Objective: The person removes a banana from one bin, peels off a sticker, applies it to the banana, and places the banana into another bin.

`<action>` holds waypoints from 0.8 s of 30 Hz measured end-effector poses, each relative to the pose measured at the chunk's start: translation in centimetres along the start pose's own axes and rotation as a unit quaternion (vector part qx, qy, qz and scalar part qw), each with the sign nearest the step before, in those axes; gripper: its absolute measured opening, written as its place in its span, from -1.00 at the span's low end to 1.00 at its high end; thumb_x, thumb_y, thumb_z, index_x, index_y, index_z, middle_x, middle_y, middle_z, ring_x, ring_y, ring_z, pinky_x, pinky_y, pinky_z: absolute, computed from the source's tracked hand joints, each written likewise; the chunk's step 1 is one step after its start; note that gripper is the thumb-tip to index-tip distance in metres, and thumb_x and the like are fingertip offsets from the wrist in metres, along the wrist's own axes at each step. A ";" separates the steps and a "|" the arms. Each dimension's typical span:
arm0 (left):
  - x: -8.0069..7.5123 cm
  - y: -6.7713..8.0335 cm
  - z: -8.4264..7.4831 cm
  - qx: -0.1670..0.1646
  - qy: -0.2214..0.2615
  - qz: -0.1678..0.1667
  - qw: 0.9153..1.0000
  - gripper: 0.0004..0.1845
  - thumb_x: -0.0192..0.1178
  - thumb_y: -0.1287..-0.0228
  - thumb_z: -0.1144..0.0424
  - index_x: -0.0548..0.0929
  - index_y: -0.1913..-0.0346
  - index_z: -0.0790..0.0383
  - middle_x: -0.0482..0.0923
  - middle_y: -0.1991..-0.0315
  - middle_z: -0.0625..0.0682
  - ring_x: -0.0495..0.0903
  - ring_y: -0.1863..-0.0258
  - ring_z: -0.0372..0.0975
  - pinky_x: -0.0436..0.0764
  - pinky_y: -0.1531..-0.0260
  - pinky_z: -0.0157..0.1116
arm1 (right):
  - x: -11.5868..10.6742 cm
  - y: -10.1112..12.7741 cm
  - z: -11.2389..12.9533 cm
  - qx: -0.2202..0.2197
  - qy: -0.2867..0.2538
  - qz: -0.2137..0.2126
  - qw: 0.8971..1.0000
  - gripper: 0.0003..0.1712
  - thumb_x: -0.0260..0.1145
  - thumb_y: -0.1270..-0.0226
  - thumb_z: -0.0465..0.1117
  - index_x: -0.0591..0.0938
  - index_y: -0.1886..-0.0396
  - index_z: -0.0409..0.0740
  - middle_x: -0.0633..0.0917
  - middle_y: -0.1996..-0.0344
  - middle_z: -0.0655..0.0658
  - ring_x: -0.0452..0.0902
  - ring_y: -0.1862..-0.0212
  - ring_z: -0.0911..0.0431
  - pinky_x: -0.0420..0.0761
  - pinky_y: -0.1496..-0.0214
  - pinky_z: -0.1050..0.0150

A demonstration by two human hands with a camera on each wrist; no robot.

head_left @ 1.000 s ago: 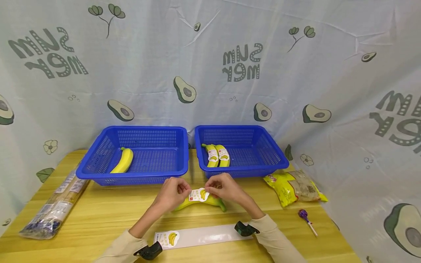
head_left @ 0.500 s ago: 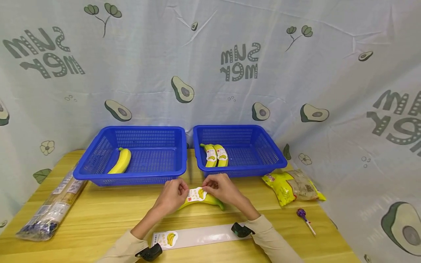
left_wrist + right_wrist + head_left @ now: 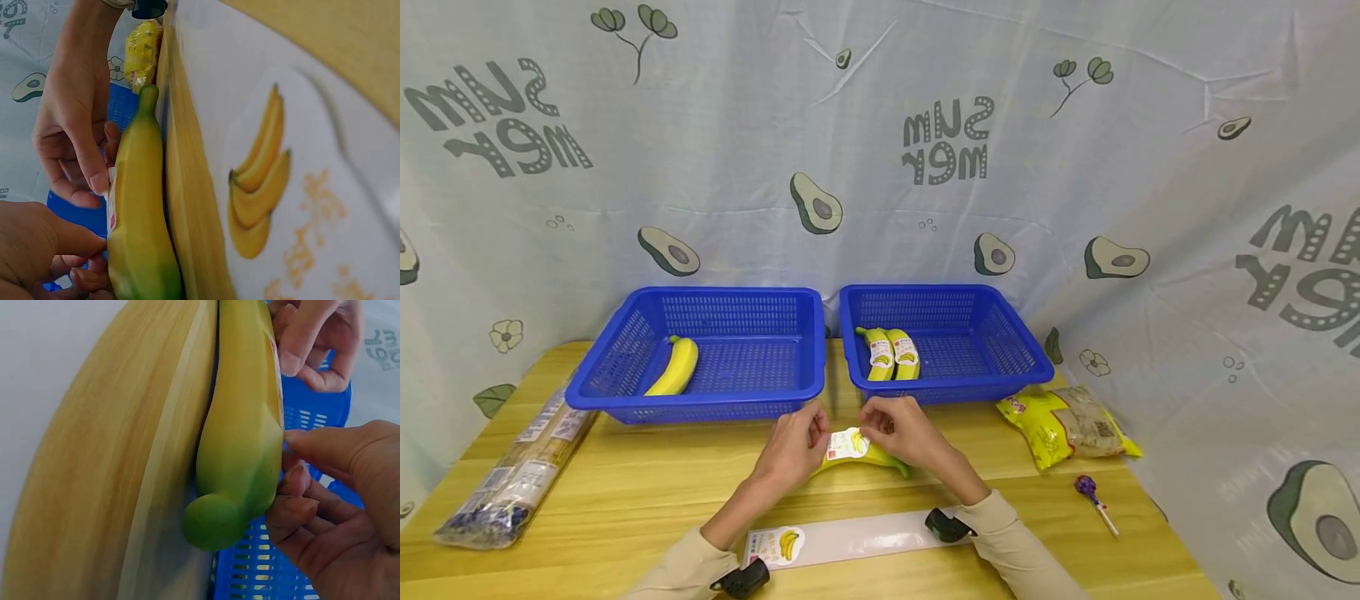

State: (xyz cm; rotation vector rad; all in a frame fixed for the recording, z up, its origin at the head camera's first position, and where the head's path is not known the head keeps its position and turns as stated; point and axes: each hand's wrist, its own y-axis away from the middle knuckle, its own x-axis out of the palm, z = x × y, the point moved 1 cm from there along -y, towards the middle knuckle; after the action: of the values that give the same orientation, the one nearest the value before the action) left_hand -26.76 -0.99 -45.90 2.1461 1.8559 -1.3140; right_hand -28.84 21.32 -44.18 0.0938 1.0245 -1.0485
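A yellow banana with green ends (image 3: 880, 457) lies crosswise on the wooden table, in front of two baskets. On its upper side sits a white banana-print sticker (image 3: 847, 443). My left hand (image 3: 788, 446) pinches the sticker's left end between thumb and fingers, while my right hand (image 3: 904, 427) pinches the right end. Seen from the left wrist, the sticker (image 3: 112, 209) is edge-on against the banana (image 3: 140, 187); how firmly it adheres cannot be told. The right wrist view has the thumb of my right hand (image 3: 350, 506) at the sticker's edge, beside the banana (image 3: 244, 406).
A backing strip (image 3: 865, 537) with one sticker (image 3: 786, 546) lies nearest me. Behind stand a left blue basket (image 3: 700, 408) holding one banana and a right blue basket (image 3: 955, 390) holding two labelled ones. Noodle pack (image 3: 520, 479), yellow snack bag (image 3: 1067, 429) and lollipop (image 3: 1093, 502) lie at the sides.
Both hands keep hold of the sticker on the banana and shift only slightly. The whole scene has slid a little left in the head view.
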 end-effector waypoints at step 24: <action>-0.5 0.4 -0.9 -0.067 -0.059 0.089 0.992 -0.83 0.63 -0.18 0.34 0.87 0.19 0.11 0.55 0.33 -0.04 0.52 0.32 -0.15 0.49 0.32 -0.27 | -0.3 0.4 0.7 -0.051 0.039 0.092 0.994 -0.79 0.61 -0.32 -0.33 0.87 0.07 -0.27 0.67 0.25 -0.12 0.40 0.44 0.24 0.47 0.39 0.48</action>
State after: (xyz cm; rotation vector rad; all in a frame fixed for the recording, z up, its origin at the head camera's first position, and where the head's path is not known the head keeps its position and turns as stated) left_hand -25.91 -1.05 -45.17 2.0640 1.6172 -1.2146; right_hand -28.11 21.34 -43.70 0.1441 1.1176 -0.8289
